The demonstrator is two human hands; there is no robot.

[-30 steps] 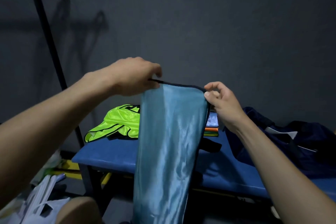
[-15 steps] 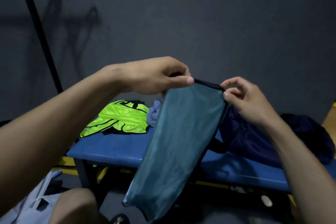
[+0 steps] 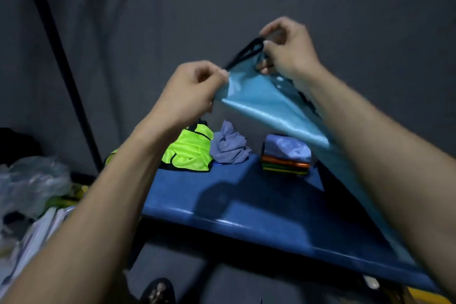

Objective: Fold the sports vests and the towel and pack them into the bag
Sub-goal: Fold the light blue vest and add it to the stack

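Observation:
I hold a shiny light-blue sports vest (image 3: 269, 103) with black trim up in the air above the blue bench (image 3: 246, 207). My left hand (image 3: 195, 91) pinches its lower left corner. My right hand (image 3: 288, 49) pinches the black-trimmed upper edge, higher and to the right. The vest hangs slanted down to the right, partly hidden behind my right forearm. On the bench lie a neon-yellow vest (image 3: 190, 150), a crumpled grey-purple towel (image 3: 229, 145) and a stack of folded vests (image 3: 286, 155) with a pale blue one on top. The bag is out of view.
A black pole (image 3: 61, 64) leans against the grey wall at the left. Plastic bags and white clutter (image 3: 29, 195) lie on the floor left of the bench. A dark shoe (image 3: 158, 291) shows at the bottom edge.
My right hand rose and my left hand dropped, tilting the blue vest's top edge. The view swung left and down, so the dark bag left the frame and the folded stack appeared.

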